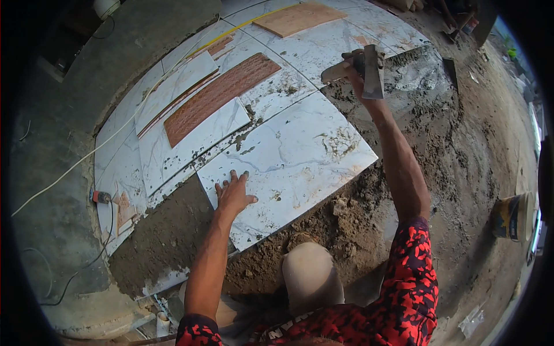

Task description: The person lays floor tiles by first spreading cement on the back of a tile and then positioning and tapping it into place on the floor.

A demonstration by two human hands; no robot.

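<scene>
My left hand (232, 196) lies on the left edge of a large white marble-patterned tile (288, 155), palm down and fingers spread. The tile is spotted with mortar and rests on the mortar bed (173, 236), its far edge by the laid tiles. My right hand (356, 69) is raised past the tile's far right corner. It is closed around a tool (374, 72) with a flat, flared grey head and a pale, wood-like end sticking out to the left. The exact kind of tool is hard to tell. Wet grey mortar (412, 75) spreads beyond that hand.
Brown textured tile strips (225, 95) and a tan board (298, 18) lie on laid tiles. A pale cable (95, 150) crosses at left, near a red-and-grey power tool (103, 197). Loose soil (340, 225) borders my knee (311, 271). A bucket (511, 217) stands right; another person (456, 14) is far right.
</scene>
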